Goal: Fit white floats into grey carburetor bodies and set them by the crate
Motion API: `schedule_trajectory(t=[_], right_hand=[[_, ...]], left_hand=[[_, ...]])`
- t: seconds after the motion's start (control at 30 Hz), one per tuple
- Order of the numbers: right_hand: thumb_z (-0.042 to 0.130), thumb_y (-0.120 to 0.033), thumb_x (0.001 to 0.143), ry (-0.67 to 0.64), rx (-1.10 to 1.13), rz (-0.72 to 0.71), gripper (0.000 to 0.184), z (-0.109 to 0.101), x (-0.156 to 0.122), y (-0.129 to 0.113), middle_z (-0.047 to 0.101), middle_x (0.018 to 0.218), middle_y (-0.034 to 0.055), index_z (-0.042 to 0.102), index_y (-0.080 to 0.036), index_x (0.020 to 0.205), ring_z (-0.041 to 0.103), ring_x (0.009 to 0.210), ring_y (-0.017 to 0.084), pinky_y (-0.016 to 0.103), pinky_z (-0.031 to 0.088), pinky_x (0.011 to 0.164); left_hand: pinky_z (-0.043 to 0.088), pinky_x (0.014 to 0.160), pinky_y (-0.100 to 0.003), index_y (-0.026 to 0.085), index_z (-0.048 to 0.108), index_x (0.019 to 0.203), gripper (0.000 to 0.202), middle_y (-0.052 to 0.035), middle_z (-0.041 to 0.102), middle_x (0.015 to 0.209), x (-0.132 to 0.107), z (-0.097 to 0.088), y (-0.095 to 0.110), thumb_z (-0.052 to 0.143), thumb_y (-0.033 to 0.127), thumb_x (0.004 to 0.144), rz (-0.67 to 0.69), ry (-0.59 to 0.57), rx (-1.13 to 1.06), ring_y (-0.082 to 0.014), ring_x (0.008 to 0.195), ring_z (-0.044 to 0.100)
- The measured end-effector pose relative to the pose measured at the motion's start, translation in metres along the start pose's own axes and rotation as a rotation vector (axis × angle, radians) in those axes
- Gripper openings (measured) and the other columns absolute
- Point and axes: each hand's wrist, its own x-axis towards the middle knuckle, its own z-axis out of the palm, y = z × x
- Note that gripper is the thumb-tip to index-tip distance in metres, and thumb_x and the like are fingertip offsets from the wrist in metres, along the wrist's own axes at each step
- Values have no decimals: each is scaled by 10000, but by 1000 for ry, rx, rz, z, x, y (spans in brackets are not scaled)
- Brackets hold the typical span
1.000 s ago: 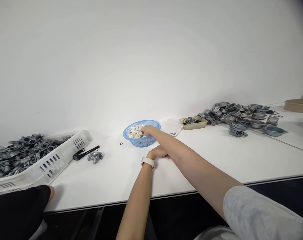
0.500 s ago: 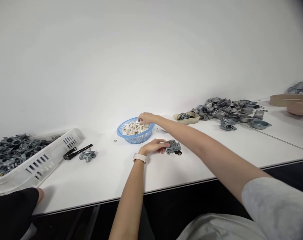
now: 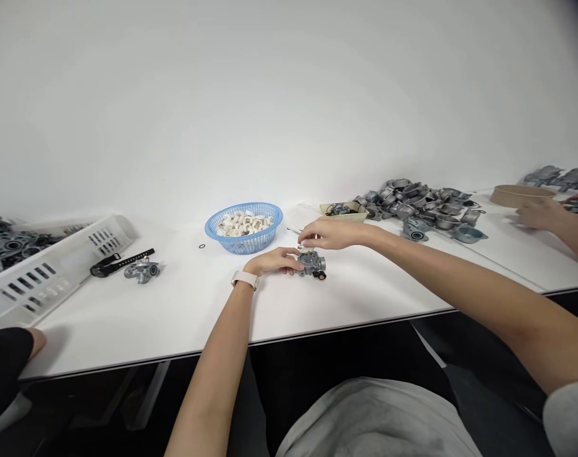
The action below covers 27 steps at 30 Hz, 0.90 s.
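I have my right hand [image 3: 327, 233] away from the blue basket [image 3: 244, 244] now, fingers narrow, contents unclear, just above the metal part [image 3: 310, 259] my left hand [image 3: 272, 261] grips on the tabletop [image 3: 198, 311] at that basket's four o'clock.

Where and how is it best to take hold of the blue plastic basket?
Probably by the rim at its two ends, coming from left and right: the oval blue plastic basket stands upright, and its rim juts out over sloping walls. The white pieces lie inside, leaving both rim ends free to grip.
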Motion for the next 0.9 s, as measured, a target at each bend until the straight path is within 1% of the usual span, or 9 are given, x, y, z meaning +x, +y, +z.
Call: schedule_trajectory(t=[0.1,0.2,0.33,0.5,0.57,0.63,0.73,0.9], right_hand=[[532,-208,928,44,-5,19,281,2,-1,5,746,1072,80,752,-173,1100,668,916,200,265,456,759],[546,-197,919,57,41,24,272,1,-4,10,749,1064,71,753,-167,1093,674,914,191,255,459,760],[569,-227,914,67,92,25,250,4,-10,10,756,1022,63,757,-160,1064,679,895,185,248,460,753],[601,-281,906,89,114,24,249,9,-16,8,754,995,60,750,-166,1070,673,896,185,252,464,763],[613,-300,901,100,98,31,254,11,-17,7,751,985,64,748,-167,1071,667,885,189,257,462,753],[618,-300,898,122,72,30,257,13,-18,7,746,978,70,746,-167,1077,661,868,191,262,458,738],[614,-278,898,167,34,23,254,14,-22,5,739,962,82,747,-158,1076,651,836,193,270,449,718],[615,-287,902,227,63,47,250,13,-29,0,740,945,90,752,-149,1058,647,814,195,278,449,709]], left_hand=[[427,719,-281,160,585,1284,655,17,645,735,1,0,-2,832,369,714,-3,15,14,-142,705,587],[432,738,-284,159,584,1268,638,23,629,732,0,0,-3,826,380,720,2,18,24,-140,715,582],[444,756,-296,145,556,1289,661,6,637,770,-1,1,-3,820,363,724,4,18,24,-146,726,571],[442,750,-305,130,555,1288,578,-25,639,786,-4,4,-1,762,320,784,23,29,32,-163,743,560],[445,746,-310,136,565,1266,555,-29,642,786,-6,5,1,759,323,781,22,27,44,-171,745,565],[452,755,-310,151,603,1190,490,-23,640,782,-7,5,5,762,345,769,24,17,60,-169,744,569],[456,745,-302,155,654,1004,371,-21,639,759,-9,4,9,765,404,752,22,3,96,-159,724,572],[440,687,-280,160,668,799,344,-14,624,701,-11,1,12,752,489,742,16,21,175,-143,675,559]])
